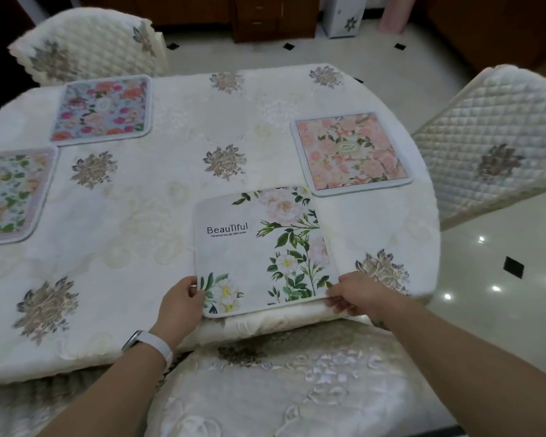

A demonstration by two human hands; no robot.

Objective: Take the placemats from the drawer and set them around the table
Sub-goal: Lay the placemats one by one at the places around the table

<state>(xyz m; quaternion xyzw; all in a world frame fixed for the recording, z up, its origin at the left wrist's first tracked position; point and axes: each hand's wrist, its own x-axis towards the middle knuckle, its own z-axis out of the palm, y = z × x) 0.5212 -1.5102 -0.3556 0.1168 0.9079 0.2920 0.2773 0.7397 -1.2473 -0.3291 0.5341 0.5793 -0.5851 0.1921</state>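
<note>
In the head view, a square white placemat printed with green leaves, pale pink and white flowers and the word "Beautiful" (262,250) is seen lying flat on the cream, flower-embroidered tablecloth of the table (171,190), at the table's 6 o'clock edge. Its near left corner is pinched by the left hand (180,305), thumb on top and the other fingers hidden beneath. Its near right corner is gripped by the right hand (356,298), fingers curled under the edge. A white wristband (153,343) is worn on the left wrist.

Three more floral mats are laid out: a pink blossom placemat (350,154) at 2 o'clock, just beside the held one; a red and pink rose placemat (103,108) at 11 o'clock; a green-leafed placemat (10,193) at 9 o'clock, partly cut off. Quilted cream chair covers are seen at 11 o'clock (85,42) and 3 o'clock (498,143).
</note>
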